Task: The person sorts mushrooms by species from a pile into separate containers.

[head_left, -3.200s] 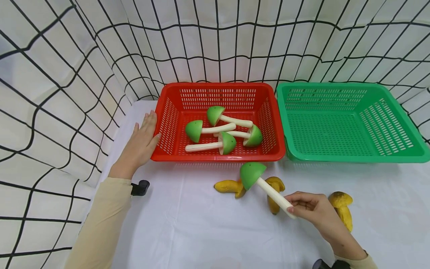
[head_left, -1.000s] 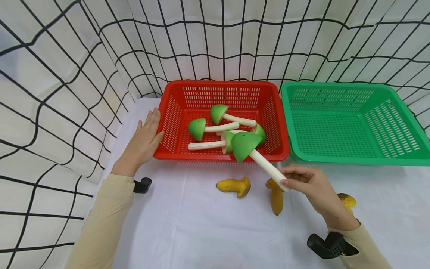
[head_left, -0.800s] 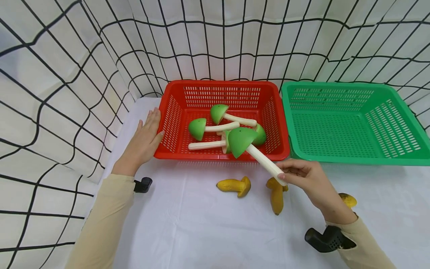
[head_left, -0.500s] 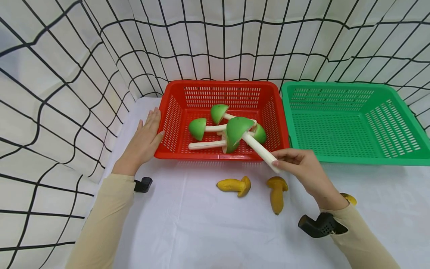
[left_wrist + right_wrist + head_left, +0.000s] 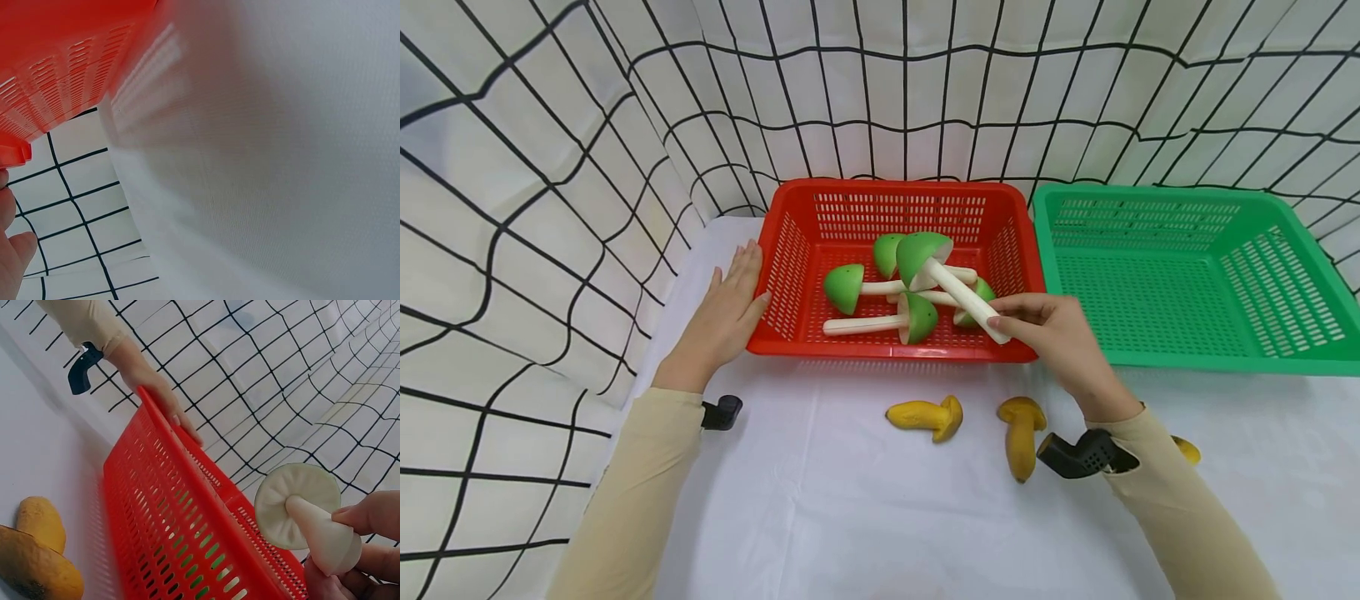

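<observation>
red basket (image 5: 891, 352): glossy plastic | green basket (image 5: 1150, 308): smooth plastic | held mushroom (image 5: 958, 292): smooth, matt | table cover (image 5: 850, 508): matt cloth

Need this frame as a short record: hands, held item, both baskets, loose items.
left_hand: left hand laid against the left side of the red basket, fingers extended
right_hand: right hand pinches the stem end of the held mushroom
held_item: green cap, pale stem, tilted, over the red basket; contact with those below unclear
red_basket: four other green-capped mushrooms inside
green_basket: green basket stands right of the red one
loose: three yellow mushrooms on white cloth, one mostly hidden by the right sleeve
</observation>
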A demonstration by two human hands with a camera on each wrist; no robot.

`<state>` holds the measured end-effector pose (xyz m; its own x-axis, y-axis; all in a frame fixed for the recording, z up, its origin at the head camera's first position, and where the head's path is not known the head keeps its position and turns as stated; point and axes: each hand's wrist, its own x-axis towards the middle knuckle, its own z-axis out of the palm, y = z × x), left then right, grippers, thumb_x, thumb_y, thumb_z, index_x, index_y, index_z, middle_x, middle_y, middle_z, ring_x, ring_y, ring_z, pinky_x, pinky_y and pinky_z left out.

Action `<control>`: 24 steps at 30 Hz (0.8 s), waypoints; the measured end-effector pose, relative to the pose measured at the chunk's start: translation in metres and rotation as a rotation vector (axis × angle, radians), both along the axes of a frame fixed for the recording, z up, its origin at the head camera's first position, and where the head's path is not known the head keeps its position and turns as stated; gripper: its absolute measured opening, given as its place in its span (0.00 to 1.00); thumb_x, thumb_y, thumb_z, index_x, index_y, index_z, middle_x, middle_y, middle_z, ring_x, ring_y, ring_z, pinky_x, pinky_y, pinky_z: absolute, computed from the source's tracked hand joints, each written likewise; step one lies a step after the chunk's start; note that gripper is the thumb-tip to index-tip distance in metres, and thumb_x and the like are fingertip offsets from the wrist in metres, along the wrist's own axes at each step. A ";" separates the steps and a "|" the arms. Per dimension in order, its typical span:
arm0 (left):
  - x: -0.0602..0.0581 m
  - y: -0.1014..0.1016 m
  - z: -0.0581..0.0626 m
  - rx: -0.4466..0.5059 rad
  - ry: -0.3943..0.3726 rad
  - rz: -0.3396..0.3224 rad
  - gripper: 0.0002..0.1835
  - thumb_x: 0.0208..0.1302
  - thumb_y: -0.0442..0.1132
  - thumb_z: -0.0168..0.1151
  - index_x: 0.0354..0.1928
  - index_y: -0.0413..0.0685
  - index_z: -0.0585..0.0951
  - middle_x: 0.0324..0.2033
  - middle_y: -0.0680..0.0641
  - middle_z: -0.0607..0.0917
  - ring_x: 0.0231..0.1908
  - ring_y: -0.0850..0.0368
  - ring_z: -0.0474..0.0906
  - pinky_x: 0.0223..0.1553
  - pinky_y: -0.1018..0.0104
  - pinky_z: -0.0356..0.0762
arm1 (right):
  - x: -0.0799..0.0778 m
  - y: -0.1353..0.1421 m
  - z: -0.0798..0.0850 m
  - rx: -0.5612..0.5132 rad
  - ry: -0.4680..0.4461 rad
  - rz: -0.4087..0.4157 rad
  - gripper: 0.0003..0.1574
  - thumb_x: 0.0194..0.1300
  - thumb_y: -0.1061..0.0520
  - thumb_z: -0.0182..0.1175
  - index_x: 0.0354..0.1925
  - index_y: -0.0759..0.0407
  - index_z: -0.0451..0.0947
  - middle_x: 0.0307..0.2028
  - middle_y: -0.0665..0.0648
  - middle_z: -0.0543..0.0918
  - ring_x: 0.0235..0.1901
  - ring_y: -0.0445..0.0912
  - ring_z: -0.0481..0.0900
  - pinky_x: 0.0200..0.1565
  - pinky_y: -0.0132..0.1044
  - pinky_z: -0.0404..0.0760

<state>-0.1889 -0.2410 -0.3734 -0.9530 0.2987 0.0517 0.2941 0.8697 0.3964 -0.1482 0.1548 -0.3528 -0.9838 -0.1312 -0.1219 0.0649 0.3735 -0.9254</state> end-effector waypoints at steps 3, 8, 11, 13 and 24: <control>-0.001 0.000 0.003 -0.007 0.004 -0.002 0.34 0.73 0.44 0.37 0.73 0.38 0.40 0.73 0.41 0.42 0.72 0.47 0.33 0.68 0.45 0.31 | -0.008 -0.005 0.002 0.014 0.010 -0.002 0.19 0.62 0.52 0.64 0.48 0.63 0.82 0.41 0.60 0.83 0.43 0.50 0.73 0.42 0.42 0.77; 0.000 0.000 0.002 -0.005 0.012 -0.008 0.33 0.74 0.44 0.36 0.73 0.38 0.39 0.73 0.41 0.41 0.72 0.49 0.32 0.68 0.44 0.32 | -0.022 -0.017 0.004 -0.007 -0.021 0.014 0.17 0.62 0.56 0.63 0.48 0.65 0.81 0.41 0.63 0.83 0.42 0.50 0.75 0.43 0.41 0.78; 0.004 0.002 -0.003 0.008 0.011 -0.011 0.34 0.73 0.45 0.36 0.73 0.38 0.40 0.73 0.41 0.42 0.72 0.49 0.32 0.68 0.45 0.31 | -0.028 -0.022 0.001 -0.038 -0.068 0.026 0.17 0.63 0.58 0.62 0.48 0.66 0.80 0.40 0.66 0.84 0.42 0.53 0.78 0.46 0.44 0.76; 0.005 0.002 -0.004 0.013 0.016 -0.015 0.34 0.73 0.45 0.36 0.73 0.37 0.41 0.73 0.40 0.43 0.72 0.48 0.33 0.68 0.45 0.31 | -0.032 -0.025 -0.001 -0.041 -0.082 0.034 0.18 0.63 0.58 0.62 0.49 0.67 0.80 0.39 0.67 0.84 0.41 0.55 0.80 0.47 0.47 0.76; 0.001 0.000 -0.001 -0.014 0.015 0.000 0.33 0.73 0.44 0.37 0.73 0.38 0.40 0.73 0.42 0.42 0.72 0.45 0.35 0.68 0.43 0.34 | -0.050 -0.038 -0.008 -0.062 -0.130 0.076 0.18 0.63 0.60 0.61 0.49 0.69 0.79 0.45 0.65 0.79 0.32 0.47 0.80 0.45 0.46 0.81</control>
